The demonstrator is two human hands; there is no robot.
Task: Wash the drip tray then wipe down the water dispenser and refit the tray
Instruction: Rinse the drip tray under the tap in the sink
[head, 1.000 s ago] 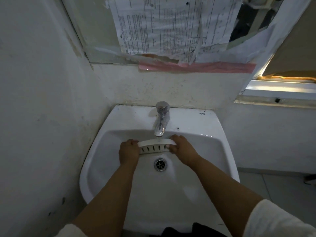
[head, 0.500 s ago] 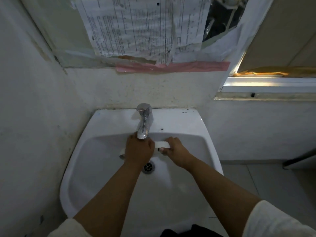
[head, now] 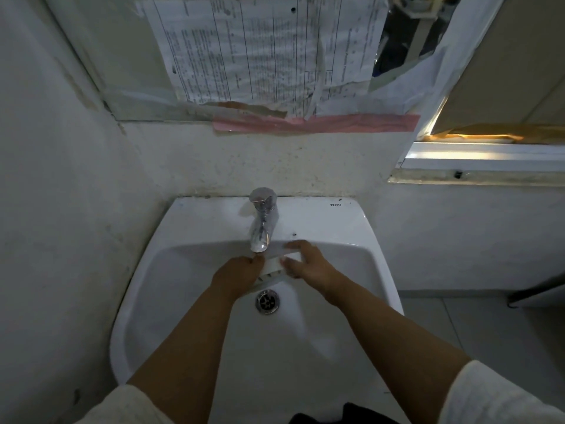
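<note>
Drip tray (head: 276, 264) held under tap (head: 262, 228) over sink (head: 376, 270), 12 o'clock of drain (head: 267, 301). Left hand (head: 237, 275) and right hand (head: 308, 264) curl round its ends. Looks light, stiff plastic, prob. slippery wet; end grip seems safest.

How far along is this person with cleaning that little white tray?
Done: the drip tray is off its dispenser and at the sink. In hand: both the left hand and right hand hold it just under the tap, above the drain; whether water is running is too dim to tell. Left: finishing the wash, wiping the dispenser, which is not in view, and refitting the tray.
</note>
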